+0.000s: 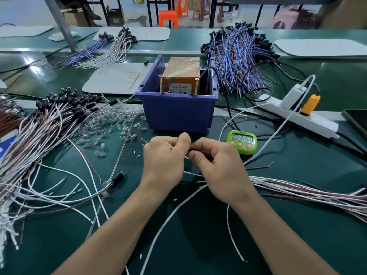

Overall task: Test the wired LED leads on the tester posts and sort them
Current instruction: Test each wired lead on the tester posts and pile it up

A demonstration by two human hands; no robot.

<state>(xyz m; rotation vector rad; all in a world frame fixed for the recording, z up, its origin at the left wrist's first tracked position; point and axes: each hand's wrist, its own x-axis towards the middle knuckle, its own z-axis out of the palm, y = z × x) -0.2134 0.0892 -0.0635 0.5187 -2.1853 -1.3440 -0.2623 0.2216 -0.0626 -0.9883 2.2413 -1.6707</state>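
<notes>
Just before the blue bin [174, 114], the left hand [164, 157] and the right hand [218, 167] pinched one small dark-tipped lead [191, 151] together, over the bare green mat [198, 225].

Hidden and unreadable areas at the work position

Your curled fingers [200, 155] cover the small dark part pinched between your left hand [164, 155] and right hand [220, 165], so its type cannot be told. The blue bin [176, 112] wall hides the lower half of the orange tester [181, 73], and its label print is too small to read. The white-and-brown wire pile [39, 139] runs off the left edge; the dark flat device [357, 120] is cut by the right edge.
</notes>
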